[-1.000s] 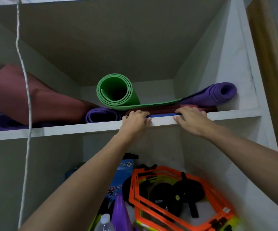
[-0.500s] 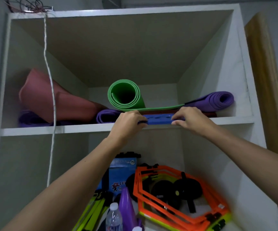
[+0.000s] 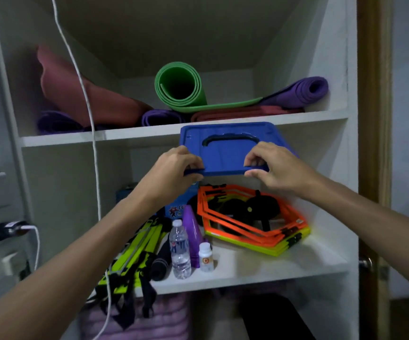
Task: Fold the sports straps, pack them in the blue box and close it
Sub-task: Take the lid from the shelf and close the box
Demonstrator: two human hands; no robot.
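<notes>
The blue box (image 3: pixel 225 153), seen from its lid side with a recessed dark handle, hangs in the air in front of the upper shelf edge. My left hand (image 3: pixel 174 168) grips its near left rim and my right hand (image 3: pixel 272 168) grips its near right rim, fingers curled over the lid edge. The box tilts with the lid facing me. Yellow-green and black sports straps (image 3: pixel 134 256) lie bundled at the left of the middle shelf, some ends dangling over the shelf front.
Rolled green (image 3: pixel 179 87), purple (image 3: pixel 304 90) and red mats fill the top shelf. On the middle shelf (image 3: pixel 272 268) are orange hexagon rings (image 3: pixel 252 219), a water bottle (image 3: pixel 180 249), a purple cone, a small white bottle. A white cord (image 3: pixel 93 143) hangs at left.
Both hands pulled the blue box off the top shelf, out and downward toward me. The view dropped, now showing the middle shelf.
</notes>
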